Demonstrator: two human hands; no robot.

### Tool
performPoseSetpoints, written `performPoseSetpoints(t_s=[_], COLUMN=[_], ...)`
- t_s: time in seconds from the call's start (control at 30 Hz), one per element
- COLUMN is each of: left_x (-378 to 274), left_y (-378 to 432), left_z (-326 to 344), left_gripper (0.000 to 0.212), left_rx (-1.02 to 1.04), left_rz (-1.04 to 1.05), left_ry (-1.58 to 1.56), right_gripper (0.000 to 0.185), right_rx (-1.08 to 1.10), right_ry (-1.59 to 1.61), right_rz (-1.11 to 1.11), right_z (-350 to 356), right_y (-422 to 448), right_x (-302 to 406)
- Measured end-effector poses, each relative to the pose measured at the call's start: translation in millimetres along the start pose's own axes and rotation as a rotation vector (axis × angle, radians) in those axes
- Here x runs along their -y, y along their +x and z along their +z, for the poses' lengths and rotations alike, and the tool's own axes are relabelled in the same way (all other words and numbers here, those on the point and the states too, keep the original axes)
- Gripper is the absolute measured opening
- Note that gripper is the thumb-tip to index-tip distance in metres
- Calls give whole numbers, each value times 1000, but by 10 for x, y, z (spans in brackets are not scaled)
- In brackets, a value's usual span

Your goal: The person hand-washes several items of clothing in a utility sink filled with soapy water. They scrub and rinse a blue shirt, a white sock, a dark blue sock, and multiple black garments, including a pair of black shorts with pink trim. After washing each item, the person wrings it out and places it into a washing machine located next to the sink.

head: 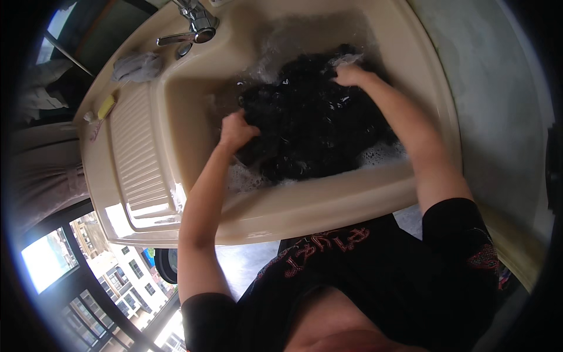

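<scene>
A black cloth garment (308, 119) lies spread and soaked in soapy water inside the basin of a beige laundry sink (272, 211). At the garment's left edge, my left hand (237, 130) grips the cloth, its fingertips hidden in the folds. My right hand (349, 75) holds the cloth near its upper right, with the fingers partly under water and a little blurred. White suds (382, 154) float along the near side of the garment. Cloudy water (299, 35) shows beyond it.
A ribbed washboard (138, 163) is moulded into the sink's left side. Above it are a chrome faucet (200, 26) and a bunched grey cloth (137, 67). A yellow-headed scrub brush (105, 108) lies on the left rim. A wall (488, 88) borders the right side.
</scene>
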State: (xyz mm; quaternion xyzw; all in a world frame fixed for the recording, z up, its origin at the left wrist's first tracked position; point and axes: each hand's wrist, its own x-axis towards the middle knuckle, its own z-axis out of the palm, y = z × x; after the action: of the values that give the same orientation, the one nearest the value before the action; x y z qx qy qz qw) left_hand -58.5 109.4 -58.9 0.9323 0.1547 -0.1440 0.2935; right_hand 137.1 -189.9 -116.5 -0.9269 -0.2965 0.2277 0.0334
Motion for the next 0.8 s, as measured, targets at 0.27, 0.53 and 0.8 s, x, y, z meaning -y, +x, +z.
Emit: performPoseSetpoints(t_s=[0.27, 0.53, 0.8], left_x=[-1537, -1505, -1047], left_y=[-681, -1059, -892], left_z=[-1792, -3715, -4286], left_gripper=[38, 30, 26], left_rx=[-309, -523, -582], left_rz=[393, 598, 488], left_ry=[-310, -237, -584], right_gripper=[35, 52, 61], right_rx=[-434, -252, 285], right_ry=[742, 1241, 1927], right_rz=[-134, -434, -613], right_z=[-700, -1415, -975], right_y=[-154, -297, 33], right_x=[-242, 813, 1516])
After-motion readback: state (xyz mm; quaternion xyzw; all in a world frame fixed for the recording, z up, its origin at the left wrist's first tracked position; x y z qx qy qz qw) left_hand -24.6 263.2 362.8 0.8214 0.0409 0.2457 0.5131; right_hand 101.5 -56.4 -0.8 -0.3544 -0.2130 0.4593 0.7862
